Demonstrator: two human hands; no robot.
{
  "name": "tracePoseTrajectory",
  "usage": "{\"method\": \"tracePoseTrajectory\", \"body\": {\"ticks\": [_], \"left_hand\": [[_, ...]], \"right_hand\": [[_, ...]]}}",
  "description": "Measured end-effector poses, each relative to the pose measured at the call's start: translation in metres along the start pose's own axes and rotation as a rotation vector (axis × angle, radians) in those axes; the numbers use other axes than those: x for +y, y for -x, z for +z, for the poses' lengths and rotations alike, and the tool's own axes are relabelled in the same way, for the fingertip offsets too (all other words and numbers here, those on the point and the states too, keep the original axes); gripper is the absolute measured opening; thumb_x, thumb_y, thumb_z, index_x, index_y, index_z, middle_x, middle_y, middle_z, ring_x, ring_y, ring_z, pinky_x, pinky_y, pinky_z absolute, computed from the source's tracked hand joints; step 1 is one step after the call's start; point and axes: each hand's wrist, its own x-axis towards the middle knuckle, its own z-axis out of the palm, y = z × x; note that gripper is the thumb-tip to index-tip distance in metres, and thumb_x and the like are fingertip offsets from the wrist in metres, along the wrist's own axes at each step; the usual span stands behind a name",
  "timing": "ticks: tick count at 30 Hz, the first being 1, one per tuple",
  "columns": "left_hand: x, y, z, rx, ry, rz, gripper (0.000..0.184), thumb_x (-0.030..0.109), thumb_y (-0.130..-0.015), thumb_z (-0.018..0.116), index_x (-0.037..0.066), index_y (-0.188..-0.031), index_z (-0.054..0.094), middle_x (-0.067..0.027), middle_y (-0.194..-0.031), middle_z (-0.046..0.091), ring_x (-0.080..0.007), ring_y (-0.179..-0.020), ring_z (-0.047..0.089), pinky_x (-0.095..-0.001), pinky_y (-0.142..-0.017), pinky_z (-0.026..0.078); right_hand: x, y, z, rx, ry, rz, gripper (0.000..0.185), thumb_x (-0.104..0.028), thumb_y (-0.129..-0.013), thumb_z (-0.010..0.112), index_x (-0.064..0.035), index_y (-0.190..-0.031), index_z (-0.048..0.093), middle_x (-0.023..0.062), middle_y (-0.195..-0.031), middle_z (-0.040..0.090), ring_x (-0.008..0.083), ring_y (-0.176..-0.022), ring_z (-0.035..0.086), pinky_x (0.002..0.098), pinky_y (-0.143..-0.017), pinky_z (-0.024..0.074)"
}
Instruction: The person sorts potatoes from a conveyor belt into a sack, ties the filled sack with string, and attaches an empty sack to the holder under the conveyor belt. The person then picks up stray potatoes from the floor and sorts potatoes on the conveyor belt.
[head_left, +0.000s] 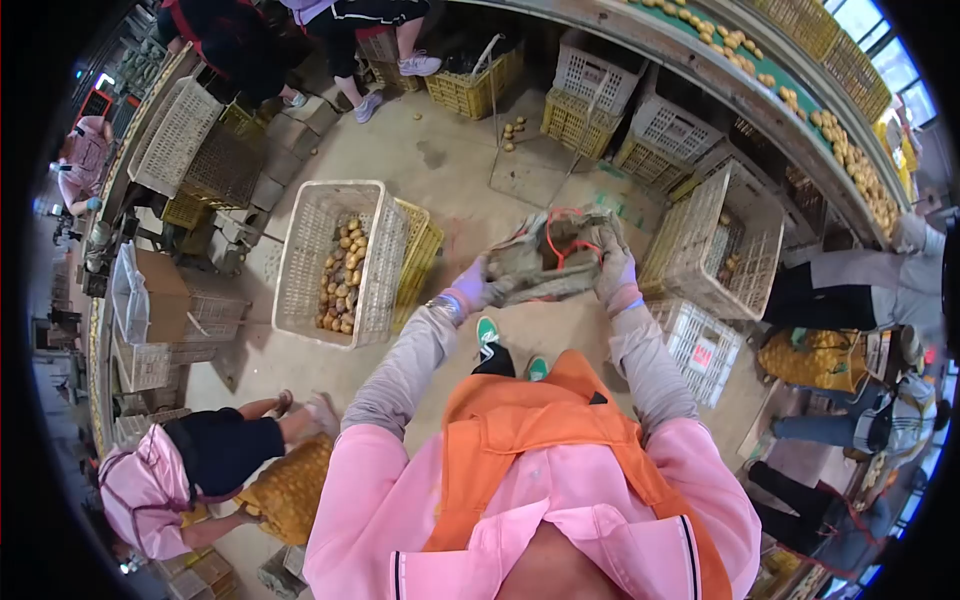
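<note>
While my left hand point(474, 286) and right hand point(616, 272) grip an opened cloth bag point(522, 264), loose potatoes point(344, 276) line the plastic crate's point(299, 262) right edge.

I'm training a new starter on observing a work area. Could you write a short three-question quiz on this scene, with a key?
1. What colour is the cord on the grey bag-like item?
2. True or false: only one hand grips that item.
3. What lies in the pale crate nearest the left arm? A) bottles B) potatoes C) shoes

Key:
1. Red cord.
2. False: the left hand and right hand both do.
3. B, potatoes.
</note>
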Motion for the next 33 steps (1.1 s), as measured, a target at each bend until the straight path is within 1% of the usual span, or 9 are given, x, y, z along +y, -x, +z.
{"method": "tracePoseTrajectory", "body": {"ticks": [4,6,12,17,18,20,27,29,33], "left_hand": [[-0.026,-0.059,-0.062,-0.013,0.054,-0.354,0.108,0.053,-0.073,0.068,0.001,-0.144,0.006,-0.0274,-0.122,0.052,-0.0352,-0.098,0.062,-0.0378,-0.079,0.05],[-0.059,-0.103,-0.069,0.331,-0.093,-0.099,0.11,0.055,-0.068,0.071,0.004,-0.145,0.011,-0.0281,-0.134,0.041,-0.0373,-0.118,0.049,-0.0396,-0.096,0.041],[0.069,-0.136,-0.022,0.28,-0.547,0.219,0.1,0.048,-0.063,0.078,-0.003,-0.135,0.031,-0.0275,-0.126,0.048,-0.0371,-0.114,0.051,-0.0402,-0.096,0.042],[0.065,-0.225,-0.031,0.005,-0.839,0.054,0.035,0.021,-0.08,0.055,0.012,-0.113,0.062,-0.0153,-0.108,0.064,-0.0327,-0.102,0.06,-0.0415,-0.09,0.047],[0.047,-0.248,-0.047,0.104,-0.77,0.041,0.037,0.026,-0.079,0.058,0.012,-0.113,0.062,-0.0153,-0.109,0.063,-0.0311,-0.102,0.061,-0.0396,-0.088,0.048],[0.047,-0.281,-0.085,0.19,-0.696,-0.079,0.053,0.041,-0.072,0.068,0.01,-0.115,0.061,-0.0153,-0.106,0.065,-0.0276,-0.097,0.063,-0.0344,-0.085,0.049],[0.095,-0.348,-0.103,0.31,0.481,-0.106,0.021,0.004,-0.079,0.063,0.006,-0.1,0.061,-0.004,-0.077,0.063,-0.0185,-0.062,0.06,-0.0284,-0.053,0.05],[0.101,-0.357,-0.103,0.148,1.068,-0.06,0.02,0.005,-0.08,0.062,0.005,-0.1,0.061,-0.0045,-0.078,0.062,-0.0152,-0.062,0.058,-0.0281,-0.052,0.049],[0.104,-0.37,-0.103,0.292,0.902,-0.084,0.015,0.006,-0.083,0.06,0.005,-0.097,0.062,-0.0045,-0.082,0.062,-0.0142,-0.064,0.058,-0.0276,-0.054,0.048]], "right_hand": [[-0.029,-0.016,0.037,-0.065,0.166,-0.07,0.037,-0.029,-0.09,0.057,-0.0057,-0.119,0.055,0.0072,-0.106,0.063,0.0194,-0.089,0.062,0.0333,-0.078,0.0522],[-0.029,-0.042,0.032,-0.08,0.288,-0.117,0.037,-0.031,-0.09,0.058,-0.0055,-0.116,0.057,0.0048,-0.101,0.064,0.0147,-0.086,0.062,0.0292,-0.076,0.0513],[-0.068,-0.029,0.094,-0.108,0.405,-0.203,0.029,-0.026,-0.089,0.06,-0.0037,-0.106,0.06,0.0007,-0.093,0.063,0.01,-0.079,0.058,0.0258,-0.07,0.049],[-0.135,-0.055,0.067,-0.052,0.636,-0.353,0.023,-0.015,-0.083,0.064,-0.0071,-0.104,0.062,0.0029,-0.093,0.067,0.014,-0.085,0.062,0.0293,-0.073,0.0494],[-0.154,-0.061,0.057,-0.035,0.632,-0.359,0.023,-0.015,-0.083,0.064,-0.0071,-0.104,0.062,0.0029,-0.093,0.067,0.014,-0.085,0.062,0.0293,-0.073,0.0494],[-0.184,-0.068,0.037,0.358,1.737,-0.348,0.03,-0.013,-0.076,0.067,-0.0146,-0.105,0.062,0.0099,-0.097,0.067,0.0252,-0.092,0.064,0.0336,-0.077,0.0497],[-0.161,-0.211,-0.044,0.369,1.721,-0.213,0.038,-0.019,-0.074,0.066,-0.019,-0.112,0.061,0.0145,-0.106,0.064,0.0334,-0.097,0.061,0.0406,-0.084,0.0477],[-0.155,-0.247,-0.049,0.0,1.668,-0.13,0.063,-0.029,-0.074,0.068,-0.0092,-0.13,0.047,0.019,-0.116,0.059,0.0329,-0.105,0.058,0.0377,-0.091,0.0452],[-0.146,-0.283,0.022,-0.137,1.918,-0.274,0.093,-0.044,-0.067,0.073,-0.0046,-0.139,0.03,0.0246,-0.139,0.033,0.0403,-0.127,0.034,0.0427,-0.105,0.0314]]}}
